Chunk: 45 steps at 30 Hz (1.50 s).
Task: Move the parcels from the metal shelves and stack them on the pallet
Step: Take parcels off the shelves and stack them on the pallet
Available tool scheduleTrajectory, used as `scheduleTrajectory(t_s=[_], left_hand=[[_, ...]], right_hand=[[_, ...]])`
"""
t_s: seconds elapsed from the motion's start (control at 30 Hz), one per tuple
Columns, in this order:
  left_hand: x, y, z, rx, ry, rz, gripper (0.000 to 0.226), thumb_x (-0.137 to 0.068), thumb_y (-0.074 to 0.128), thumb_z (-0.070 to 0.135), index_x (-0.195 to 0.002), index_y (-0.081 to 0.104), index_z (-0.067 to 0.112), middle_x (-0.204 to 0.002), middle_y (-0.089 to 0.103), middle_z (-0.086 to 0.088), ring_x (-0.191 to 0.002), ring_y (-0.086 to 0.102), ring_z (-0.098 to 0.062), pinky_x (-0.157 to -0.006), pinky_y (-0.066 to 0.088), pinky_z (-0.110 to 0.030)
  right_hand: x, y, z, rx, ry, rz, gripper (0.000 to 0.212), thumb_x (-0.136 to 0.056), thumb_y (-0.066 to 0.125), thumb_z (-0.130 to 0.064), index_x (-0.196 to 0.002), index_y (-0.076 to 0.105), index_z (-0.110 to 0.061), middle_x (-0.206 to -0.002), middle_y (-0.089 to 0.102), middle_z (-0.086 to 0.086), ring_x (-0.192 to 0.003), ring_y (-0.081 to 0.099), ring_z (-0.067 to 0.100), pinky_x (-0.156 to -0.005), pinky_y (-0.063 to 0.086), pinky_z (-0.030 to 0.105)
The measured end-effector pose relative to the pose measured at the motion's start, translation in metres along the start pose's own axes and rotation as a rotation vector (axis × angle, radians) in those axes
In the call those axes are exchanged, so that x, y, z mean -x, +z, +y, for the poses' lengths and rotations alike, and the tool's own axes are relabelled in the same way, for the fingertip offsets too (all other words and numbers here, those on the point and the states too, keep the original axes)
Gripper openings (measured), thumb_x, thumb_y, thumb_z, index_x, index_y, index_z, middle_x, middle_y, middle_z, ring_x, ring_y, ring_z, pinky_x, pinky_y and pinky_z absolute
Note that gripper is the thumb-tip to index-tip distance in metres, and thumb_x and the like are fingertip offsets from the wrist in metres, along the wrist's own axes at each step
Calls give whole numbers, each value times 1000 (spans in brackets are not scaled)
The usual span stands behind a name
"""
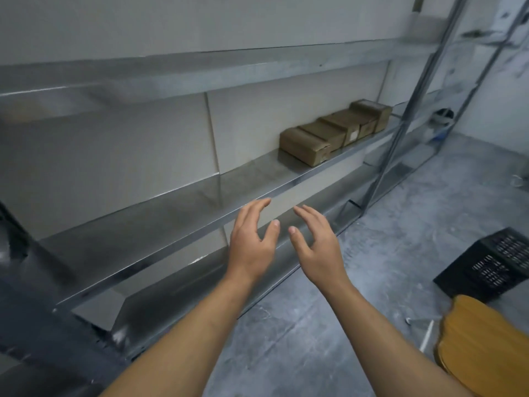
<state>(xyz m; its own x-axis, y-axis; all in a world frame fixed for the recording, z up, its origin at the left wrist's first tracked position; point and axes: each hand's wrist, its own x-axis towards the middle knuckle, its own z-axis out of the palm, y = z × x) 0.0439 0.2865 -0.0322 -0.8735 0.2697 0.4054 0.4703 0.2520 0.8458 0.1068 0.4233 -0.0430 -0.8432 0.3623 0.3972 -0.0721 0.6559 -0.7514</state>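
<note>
Several brown cardboard parcels (335, 131) stand in a row at the right end of the middle metal shelf (177, 202), against the wall. My left hand (253, 239) and my right hand (313, 242) are stretched out side by side in front of the shelf's front edge, fingers relaxed and slightly spread, holding nothing. Both hands are well short of the parcels, which lie up and to the right. The rest of the shelf boards in view are bare. No pallet is in view.
A metal upright (400, 133) stands at the right end of the shelves. On the concrete floor to the right sits a black perforated crate (486, 262) and, nearer, a yellow-orange object (483, 339). An upper shelf (200, 70) runs overhead.
</note>
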Motion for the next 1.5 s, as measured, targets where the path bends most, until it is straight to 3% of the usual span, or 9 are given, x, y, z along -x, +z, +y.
scheduleTrajectory(t_s=[0.3, 0.47, 0.63, 0.77, 0.83, 1.0, 1.1, 1.33, 1.5], left_hand=[[-100, 51, -19, 17, 73, -112, 42, -95, 61, 23, -136, 57, 20, -133, 54, 6, -124, 49, -2, -104, 33, -8], [-138, 82, -23, 10, 81, -113, 42, -95, 60, 22, -136, 58, 17, -134, 55, 4, -124, 48, -1, -104, 31, -5], [-175, 125, -25, -22, 56, -111, 41, -97, 60, 20, -138, 56, 20, -135, 53, 6, -124, 47, 0, -100, 29, 1], [-214, 178, -21, -46, 25, -32, 43, -94, 61, 22, -137, 58, 18, -134, 54, 4, -123, 48, -3, -103, 31, -4], [-228, 205, -16, -48, 10, 2, 42, -95, 63, 18, -136, 58, 18, -134, 55, 3, -124, 48, -2, -104, 31, -5], [-258, 263, -12, -68, -48, 84, 42, -95, 64, 15, -136, 58, 19, -134, 53, 6, -121, 45, 4, -106, 32, -9], [-269, 292, -12, -86, -77, 118, 41, -95, 64, 15, -136, 58, 19, -133, 53, 7, -120, 45, 5, -102, 28, -1], [-293, 331, -26, -106, -158, 142, 41, -95, 64, 15, -135, 58, 19, -133, 52, 9, -118, 43, 9, -98, 25, 3], [-325, 349, -53, -117, -218, 184, 41, -96, 64, 14, -136, 57, 19, -133, 50, 10, -119, 41, 9, -97, 22, 5]], right_hand=[[-88, -12, 45, 37, 68, 118, 41, -100, 60, -27, -141, 56, -25, -148, 49, -2, -139, 39, 4, -107, 22, 4], [-128, -16, 69, 14, 83, 129, 41, -100, 59, -26, -141, 56, -22, -148, 49, -2, -139, 40, 7, -113, 30, 22], [-175, -33, 107, -4, 80, 106, 41, -100, 59, -25, -141, 56, -22, -147, 49, -2, -136, 40, 1, -106, 23, 3], [-223, -61, 148, -31, 54, 59, 41, -101, 59, -27, -141, 55, -24, -147, 49, -2, -138, 41, 8, -113, 32, 25], [-246, -78, 168, -47, 43, 36, 41, -101, 59, -27, -141, 55, -25, -147, 49, -3, -138, 41, 8, -113, 32, 28], [-294, -112, 214, -50, 23, -43, 40, -101, 58, -28, -141, 54, -27, -147, 49, -4, -138, 39, 4, -106, 24, 8], [-314, -124, 240, -54, 29, -84, 40, -101, 57, -28, -141, 54, -28, -146, 48, -6, -136, 38, 2, -101, 20, 2], [-357, -125, 283, -84, 39, -140, 40, -101, 57, -29, -141, 55, -26, -146, 50, -3, -138, 41, 9, -113, 34, 28], [-393, -107, 307, -89, 47, -202, 41, -101, 58, -29, -142, 54, -23, -146, 49, -3, -138, 42, 9, -114, 35, 30]])
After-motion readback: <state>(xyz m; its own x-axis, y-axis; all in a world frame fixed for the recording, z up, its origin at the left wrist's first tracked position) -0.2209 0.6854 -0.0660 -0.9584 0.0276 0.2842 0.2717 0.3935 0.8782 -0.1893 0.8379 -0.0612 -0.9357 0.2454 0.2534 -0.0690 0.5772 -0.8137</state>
